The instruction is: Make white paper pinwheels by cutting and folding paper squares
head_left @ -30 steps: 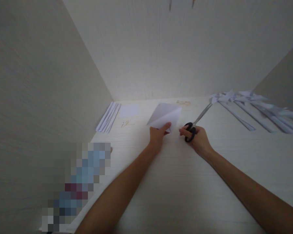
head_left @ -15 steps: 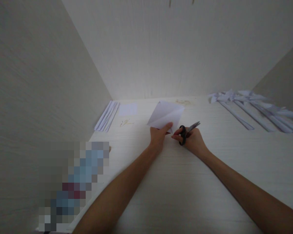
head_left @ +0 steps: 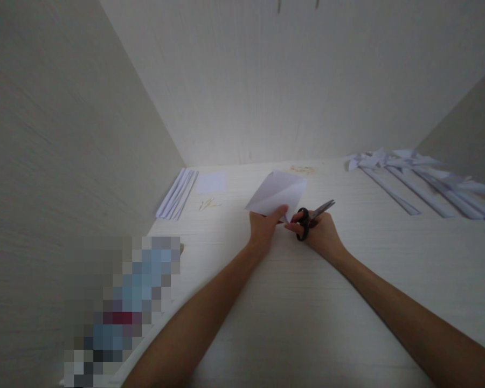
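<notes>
You've 1 view: head cam, looking fwd and down over the table (head_left: 291, 302), hands mid-frame, fairly near.

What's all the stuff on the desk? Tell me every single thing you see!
folded paper: one, white, middle of the desk, near corner pinched by the left hand
scissors: one pair, black handles, silver blades, in the right hand beside the folded paper
flat paper strips: a small bunch, white, far left by the wall
small paper square: one, white, beside those strips
thin sticks: a few, tan, in front of the square; too small to identify
long paper rolls and scraps: a pile, white, far right
desk: one, pale wood grain, walled on three sides
left hand: one, holding the folded paper
right hand: one, gripping the scissors
</notes>
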The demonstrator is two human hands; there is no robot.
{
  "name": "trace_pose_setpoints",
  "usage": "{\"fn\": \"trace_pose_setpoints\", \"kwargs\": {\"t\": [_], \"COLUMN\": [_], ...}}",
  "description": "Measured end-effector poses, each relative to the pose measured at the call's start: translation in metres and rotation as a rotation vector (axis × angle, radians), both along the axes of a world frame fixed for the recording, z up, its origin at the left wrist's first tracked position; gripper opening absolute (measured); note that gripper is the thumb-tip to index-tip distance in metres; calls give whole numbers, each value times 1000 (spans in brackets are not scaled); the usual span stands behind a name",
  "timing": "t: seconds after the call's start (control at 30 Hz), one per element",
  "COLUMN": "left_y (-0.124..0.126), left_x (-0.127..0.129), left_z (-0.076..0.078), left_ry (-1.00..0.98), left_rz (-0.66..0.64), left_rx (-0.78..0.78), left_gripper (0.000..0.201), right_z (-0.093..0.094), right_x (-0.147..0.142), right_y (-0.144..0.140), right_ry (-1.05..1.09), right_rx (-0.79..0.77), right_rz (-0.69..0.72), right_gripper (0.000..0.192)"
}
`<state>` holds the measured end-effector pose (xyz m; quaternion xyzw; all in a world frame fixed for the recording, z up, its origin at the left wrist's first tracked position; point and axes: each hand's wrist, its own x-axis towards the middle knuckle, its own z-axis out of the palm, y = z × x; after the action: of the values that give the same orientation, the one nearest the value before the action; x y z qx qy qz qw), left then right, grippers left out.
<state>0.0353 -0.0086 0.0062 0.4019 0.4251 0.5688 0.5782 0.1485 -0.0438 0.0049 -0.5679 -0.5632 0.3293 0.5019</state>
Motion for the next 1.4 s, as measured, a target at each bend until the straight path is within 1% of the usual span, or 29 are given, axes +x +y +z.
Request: {"fn": "trace_pose_setpoints", "kwargs": {"t": [0.13, 0.3, 0.4, 0.63, 0.77, 0.87, 0.93, 1.0, 1.07, 1.2, 1.3, 1.4], "left_y": [0, 0, 0, -1, -2, -1, -1, 0, 2, 8, 14, 19], "left_x": [1, 0, 0, 0, -1, -3, -5, -5, -5, -7, -11, -14], "left_z": [-1, -1, 0, 1, 2, 3, 2, 2, 1, -1, -3, -5], "left_ry": [17, 34, 32, 54, 116, 156, 156, 142, 110, 6, -43, -77], "left_rz": [2, -14, -33, -38, -40, -94, -151, -174, -132, 40, 125, 165], "left_rx": [15, 18, 31, 35, 44, 39, 28, 11, -9, -18, -1, -7], "left_gripper": [29, 31, 30, 32, 30, 27, 27, 28, 30, 34, 37, 38], "right_z": [0, -2, -4, -5, -5, -4, -2, -1, 1, 1, 1, 2], "right_x": [0, 0, 0, 1, 2, 3, 3, 3, 3, 6, 7, 6], "right_y": [0, 1, 1, 2, 2, 2, 3, 3, 3, 3, 2, 0], "right_ry": [32, 64, 63, 29, 15, 8, 4, 6, 12, 7, -3, 7], "right_rx": [-28, -32, -32, -34, -36, -46, -56, -63, -71, -113, -176, -231], "right_rz": [-1, -20, -26, 8, 8, 16, 6, 1, 2, 32, 148, 282], "right_gripper": [28, 31, 30, 28, 28, 28, 28, 29, 29, 34, 36, 36]}}
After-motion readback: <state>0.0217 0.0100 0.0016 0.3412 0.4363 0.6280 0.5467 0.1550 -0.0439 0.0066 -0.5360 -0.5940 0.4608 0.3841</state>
